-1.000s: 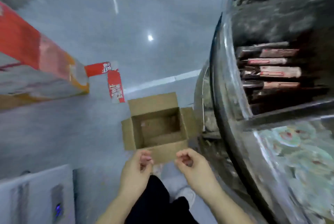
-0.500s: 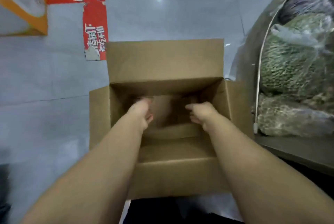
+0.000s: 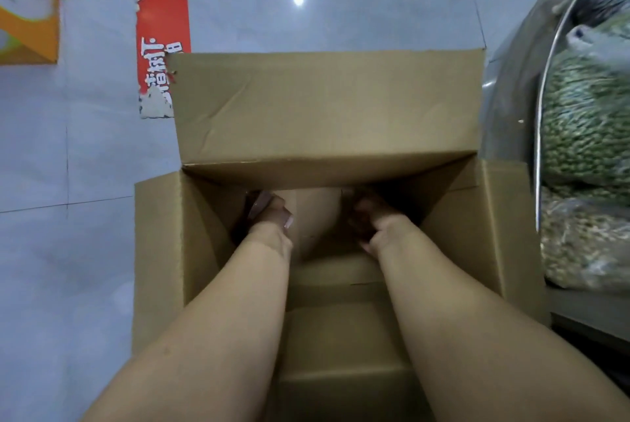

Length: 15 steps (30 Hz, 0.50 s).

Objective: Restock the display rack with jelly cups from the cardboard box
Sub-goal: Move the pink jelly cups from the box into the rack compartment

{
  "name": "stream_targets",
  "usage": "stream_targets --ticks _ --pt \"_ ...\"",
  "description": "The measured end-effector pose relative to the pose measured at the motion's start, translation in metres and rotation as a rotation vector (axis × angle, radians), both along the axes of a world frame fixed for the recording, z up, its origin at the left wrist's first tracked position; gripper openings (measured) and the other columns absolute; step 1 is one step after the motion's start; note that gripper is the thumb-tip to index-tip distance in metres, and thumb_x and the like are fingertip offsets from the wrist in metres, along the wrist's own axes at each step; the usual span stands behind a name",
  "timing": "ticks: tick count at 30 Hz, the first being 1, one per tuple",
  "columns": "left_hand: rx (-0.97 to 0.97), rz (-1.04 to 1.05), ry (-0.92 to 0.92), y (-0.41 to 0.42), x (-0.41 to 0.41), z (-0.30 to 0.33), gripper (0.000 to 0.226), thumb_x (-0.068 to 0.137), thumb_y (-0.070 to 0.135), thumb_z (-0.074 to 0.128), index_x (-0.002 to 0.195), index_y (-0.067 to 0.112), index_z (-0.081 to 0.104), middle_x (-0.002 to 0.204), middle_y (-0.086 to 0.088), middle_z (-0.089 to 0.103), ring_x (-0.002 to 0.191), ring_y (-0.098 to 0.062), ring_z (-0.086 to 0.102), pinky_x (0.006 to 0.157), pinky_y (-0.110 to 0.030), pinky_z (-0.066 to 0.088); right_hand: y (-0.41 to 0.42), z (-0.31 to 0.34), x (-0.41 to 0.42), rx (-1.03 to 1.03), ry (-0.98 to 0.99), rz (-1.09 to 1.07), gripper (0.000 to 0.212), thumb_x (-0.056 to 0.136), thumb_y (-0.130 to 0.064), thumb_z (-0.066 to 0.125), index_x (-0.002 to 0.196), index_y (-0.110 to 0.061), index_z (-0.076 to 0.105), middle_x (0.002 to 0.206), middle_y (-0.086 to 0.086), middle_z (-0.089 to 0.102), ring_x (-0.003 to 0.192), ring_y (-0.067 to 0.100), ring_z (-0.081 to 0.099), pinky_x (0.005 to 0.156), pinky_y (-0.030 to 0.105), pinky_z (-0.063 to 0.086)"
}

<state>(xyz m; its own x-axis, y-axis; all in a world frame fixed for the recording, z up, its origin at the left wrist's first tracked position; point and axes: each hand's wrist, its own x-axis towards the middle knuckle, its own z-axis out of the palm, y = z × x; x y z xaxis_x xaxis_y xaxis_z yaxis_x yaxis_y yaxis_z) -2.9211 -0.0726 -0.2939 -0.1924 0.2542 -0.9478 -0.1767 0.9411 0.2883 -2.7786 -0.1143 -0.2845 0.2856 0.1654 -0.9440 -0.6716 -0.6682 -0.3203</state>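
Both my hands, left (image 3: 269,213) and right (image 3: 370,217), reach deep in the box (image 3: 327,114); grip unclear. I'd gather cups gently, lifting straight up.

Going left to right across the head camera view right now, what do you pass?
Orange box corner → red floor sticker → cardboard box with left hand then right hand inside → bagged green goods.
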Motion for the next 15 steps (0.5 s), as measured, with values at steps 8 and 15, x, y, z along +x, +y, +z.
stream_targets --ticks 8,15 --pt "0.357 -0.327 0.135 -0.077 -0.002 0.188 0.041 0.078 0.011 0.065 0.112 0.014 0.041 0.084 -0.002 0.057 0.068 -0.01 0.054 0.063 -0.016 0.045 -0.06 0.17 -0.038 0.266 -0.251 0.19 0.045 0.071 0.011 0.06 0.11 -0.01 0.063 0.092 0.004 0.066 0.083 0.014 0.06 0.076 0.021 0.047" --pt "0.721 -0.541 -0.117 -0.117 0.003 0.45 0.038 0.071 0.016 0.057 0.104 0.028 0.044 0.096 0.012 0.062 0.082 0.013 0.058 0.07 -0.003 0.043 -0.117 0.415 -0.053 0.468 -0.284 0.099 0.044 0.075 0.014 0.06 0.093 -0.026 0.062 0.091 -0.004 0.067 0.082 0.005 0.063 0.078 0.021 0.05"
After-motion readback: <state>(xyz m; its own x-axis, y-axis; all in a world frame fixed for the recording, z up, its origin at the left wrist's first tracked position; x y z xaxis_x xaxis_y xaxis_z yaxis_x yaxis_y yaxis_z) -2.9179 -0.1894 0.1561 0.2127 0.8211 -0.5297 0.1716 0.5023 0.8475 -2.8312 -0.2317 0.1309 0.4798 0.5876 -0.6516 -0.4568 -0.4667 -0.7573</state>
